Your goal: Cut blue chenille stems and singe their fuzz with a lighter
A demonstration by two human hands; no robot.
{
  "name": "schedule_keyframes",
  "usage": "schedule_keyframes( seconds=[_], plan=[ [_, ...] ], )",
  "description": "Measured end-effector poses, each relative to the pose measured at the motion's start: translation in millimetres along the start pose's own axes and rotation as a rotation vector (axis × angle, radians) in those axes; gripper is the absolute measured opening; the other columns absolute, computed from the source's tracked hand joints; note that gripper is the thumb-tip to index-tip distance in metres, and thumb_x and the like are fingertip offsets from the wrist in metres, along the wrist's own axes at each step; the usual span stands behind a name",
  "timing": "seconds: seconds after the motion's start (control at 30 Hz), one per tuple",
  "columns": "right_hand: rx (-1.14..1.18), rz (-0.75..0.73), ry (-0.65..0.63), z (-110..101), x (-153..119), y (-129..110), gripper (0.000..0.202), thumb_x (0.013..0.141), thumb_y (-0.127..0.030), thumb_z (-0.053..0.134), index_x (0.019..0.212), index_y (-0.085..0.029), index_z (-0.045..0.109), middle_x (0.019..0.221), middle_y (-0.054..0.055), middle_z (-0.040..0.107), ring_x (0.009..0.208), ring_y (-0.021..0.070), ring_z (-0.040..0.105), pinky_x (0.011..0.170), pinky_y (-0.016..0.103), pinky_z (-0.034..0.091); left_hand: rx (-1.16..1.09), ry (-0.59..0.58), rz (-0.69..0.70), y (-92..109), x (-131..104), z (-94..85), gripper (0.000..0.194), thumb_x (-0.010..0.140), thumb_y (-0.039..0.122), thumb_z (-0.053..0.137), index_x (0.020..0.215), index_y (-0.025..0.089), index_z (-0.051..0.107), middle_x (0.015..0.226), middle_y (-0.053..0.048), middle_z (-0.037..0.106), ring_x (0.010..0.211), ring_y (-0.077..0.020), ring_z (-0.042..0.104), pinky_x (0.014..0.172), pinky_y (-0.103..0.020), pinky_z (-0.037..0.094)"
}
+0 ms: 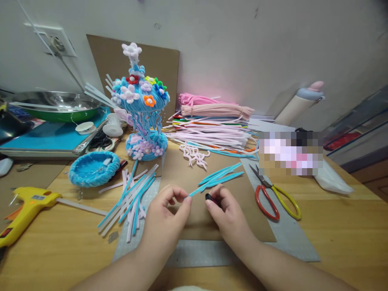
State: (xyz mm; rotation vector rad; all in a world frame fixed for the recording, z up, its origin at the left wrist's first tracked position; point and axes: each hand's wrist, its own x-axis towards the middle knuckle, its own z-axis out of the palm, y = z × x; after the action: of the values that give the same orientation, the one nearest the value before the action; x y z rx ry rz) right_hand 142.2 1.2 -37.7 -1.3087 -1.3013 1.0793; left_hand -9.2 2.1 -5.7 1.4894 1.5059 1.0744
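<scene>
My left hand (168,214) pinches one end of a light-blue pipe cleaner (198,189) between thumb and forefinger. Its far end points right, toward my other hand. In my right hand (228,214) the fingers are curled round a small dark rod with a black round end (207,197); most of it is hidden in the grip. Just beyond both hands, several more blue pipe cleaners (224,171) lie on a brown board (197,226). Pink-white twisted pieces (195,155) rest farther back on it.
Left stand a blue flower-covered ornament (145,101), a blue fuzzy dish (93,169), cut strips (130,202) and a yellow glue gun (27,206). Scissors (266,186) lie right on the grey mat (297,238). Bundled pipe cleaners (215,113) and a bottle (298,103) are behind.
</scene>
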Motion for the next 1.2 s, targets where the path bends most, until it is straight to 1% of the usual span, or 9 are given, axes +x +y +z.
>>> schedule_keyframes(
  seconds=[0.3, 0.5, 0.63, 0.73, 0.87, 1.03, 1.2],
  plan=[
    [0.014, 0.020, 0.010, -1.7, 1.1, -5.4, 0.008, 0.077, -0.027, 0.050, 0.075, -0.022, 0.045, 0.070, -0.003, 0.046, 0.067, 0.0141, 0.044, 0.063, 0.028, 0.036, 0.017, -0.006, -0.005, 0.1, 1.1, 1.1, 0.010, 0.076, 0.027, 0.053, 0.069, 0.020, 0.056, 0.069, 0.000, 0.054, 0.069, -0.0165, 0.047, 0.066, -0.029, 0.038],
    [-0.020, -0.009, -0.005, -0.7, -1.4, -2.8, 0.007, 0.076, -0.023, 0.054, 0.075, -0.021, 0.047, 0.070, -0.002, 0.047, 0.069, 0.0149, 0.044, 0.065, 0.028, 0.037, 0.021, -0.010, 0.002, -0.3, 0.9, 0.9, 0.009, 0.076, 0.027, 0.053, 0.070, 0.021, 0.056, 0.069, 0.000, 0.054, 0.070, -0.0167, 0.047, 0.067, -0.029, 0.038],
    [-0.005, -0.008, 0.009, -1.5, 0.1, -2.8, 0.006, 0.078, -0.023, 0.052, 0.076, -0.022, 0.047, 0.071, -0.002, 0.048, 0.070, 0.0149, 0.046, 0.066, 0.028, 0.038, 0.027, -0.007, 0.011, -0.8, 0.6, 1.6, 0.009, 0.076, 0.027, 0.053, 0.069, 0.021, 0.055, 0.069, 0.000, 0.054, 0.069, -0.0164, 0.047, 0.066, -0.029, 0.038],
    [0.019, -0.009, 0.023, -1.0, 1.0, -3.4, 0.006, 0.077, -0.023, 0.053, 0.075, -0.022, 0.047, 0.071, -0.001, 0.049, 0.071, 0.0154, 0.047, 0.067, 0.028, 0.039, 0.025, -0.005, 0.019, -0.9, 0.2, 1.2, 0.010, 0.076, 0.026, 0.053, 0.069, 0.021, 0.056, 0.068, 0.000, 0.054, 0.068, -0.0162, 0.048, 0.065, -0.028, 0.038],
    [-0.013, 0.011, 0.008, 0.4, -0.2, -4.3, 0.008, 0.075, -0.022, 0.055, 0.072, -0.022, 0.047, 0.069, -0.002, 0.048, 0.070, 0.0157, 0.046, 0.065, 0.028, 0.038, 0.025, -0.004, 0.019, -0.7, -0.4, 0.5, 0.010, 0.076, 0.027, 0.054, 0.069, 0.021, 0.056, 0.067, 0.001, 0.054, 0.068, -0.0163, 0.047, 0.066, -0.029, 0.038],
    [-0.021, 0.001, 0.010, -0.4, -0.3, -4.1, 0.007, 0.077, -0.023, 0.053, 0.074, -0.022, 0.047, 0.071, -0.002, 0.049, 0.070, 0.0153, 0.046, 0.066, 0.028, 0.038, 0.020, -0.023, 0.010, 0.4, -1.0, 0.6, 0.010, 0.077, 0.026, 0.053, 0.069, 0.021, 0.055, 0.068, 0.001, 0.053, 0.068, -0.0160, 0.047, 0.066, -0.029, 0.037],
    [-0.024, 0.006, 0.026, -0.6, -0.1, -3.7, 0.007, 0.076, -0.022, 0.054, 0.073, -0.021, 0.047, 0.070, -0.002, 0.048, 0.070, 0.0156, 0.046, 0.065, 0.028, 0.038, 0.026, -0.022, 0.010, -0.5, -0.8, 0.5, 0.009, 0.076, 0.027, 0.053, 0.069, 0.021, 0.055, 0.068, 0.001, 0.054, 0.069, -0.0164, 0.048, 0.067, -0.029, 0.038]
  ],
)
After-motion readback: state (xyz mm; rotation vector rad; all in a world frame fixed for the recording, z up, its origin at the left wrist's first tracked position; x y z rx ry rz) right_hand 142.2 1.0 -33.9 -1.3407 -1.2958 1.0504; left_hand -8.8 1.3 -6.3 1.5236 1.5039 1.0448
